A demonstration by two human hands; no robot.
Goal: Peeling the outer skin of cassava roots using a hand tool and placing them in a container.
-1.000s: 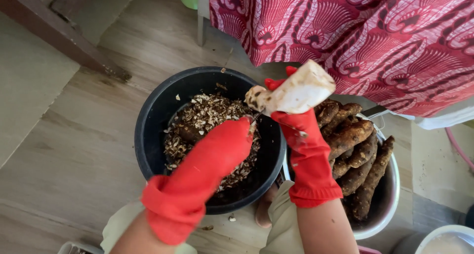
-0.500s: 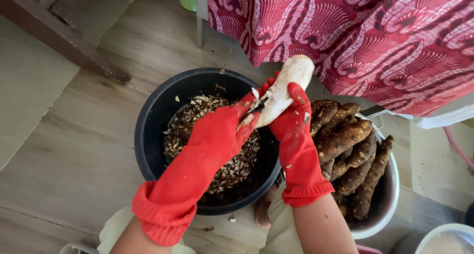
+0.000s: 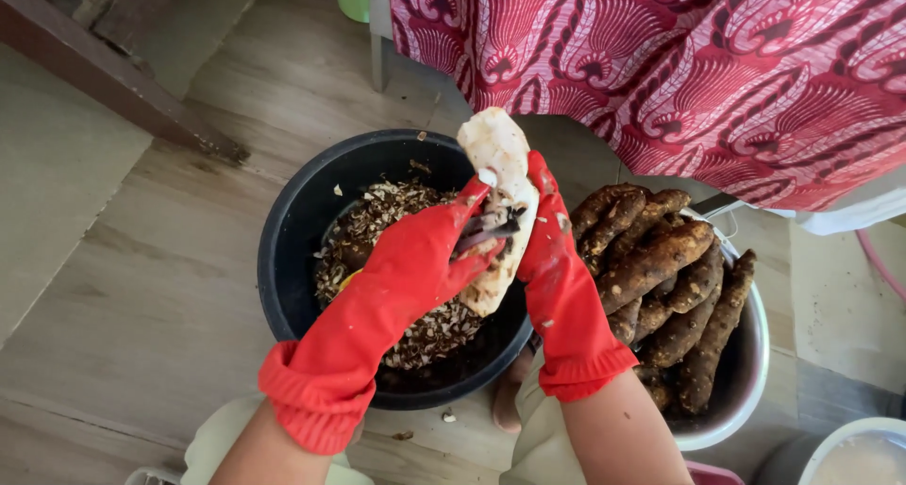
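The left hand (image 3: pixel 429 259) comes in from seven o'clock, fingers curled shut around a dark peeler (image 3: pixel 489 228) whose blade lies against the root (image 3: pixel 500 211). The root hangs above the black bucket (image 3: pixel 293 230) of peelings (image 3: pixel 377 230), its long axis running from twelve to six o'clock, tilted slightly. It is pale, almost wholly peeled, with smudges of dirt. The right hand (image 3: pixel 552 249) clamps it from the three o'clock side. Further right, a white basin (image 3: pixel 746 353) holds unpeeled brown roots (image 3: pixel 661 268).

A red patterned cloth (image 3: pixel 679 70) fills the upper right; a dark wooden beam (image 3: pixel 113 79) crosses the upper left floor (image 3: pixel 123 296).
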